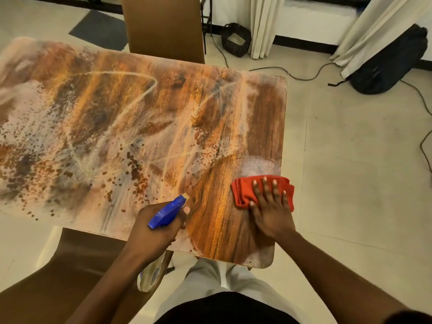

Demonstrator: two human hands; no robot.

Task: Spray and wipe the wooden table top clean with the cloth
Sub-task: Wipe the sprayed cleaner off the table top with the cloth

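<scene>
The wooden table top (pixel 145 118) fills the left and middle of the head view, covered with whitish dust, streaks and wet droplets; its near right part looks wiped and darker. My right hand (pixel 271 211) lies flat with fingers spread on a folded red cloth (pixel 243 191) near the table's right edge. A patch of white spray foam (pixel 259 166) sits just beyond the cloth. My left hand (pixel 154 230) grips a spray bottle with a blue trigger head (pixel 168 212), nozzle pointing over the table; its pale body (pixel 149 274) hangs below the table's front edge.
A brown chair (pixel 163 26) stands at the table's far side, another brown chair (pixel 77 258) at the near left. On the tiled floor lie cables (pixel 308 76), a small black basket (pixel 235 39) and a black backpack (pixel 392 61) by white curtains (pixel 264 24).
</scene>
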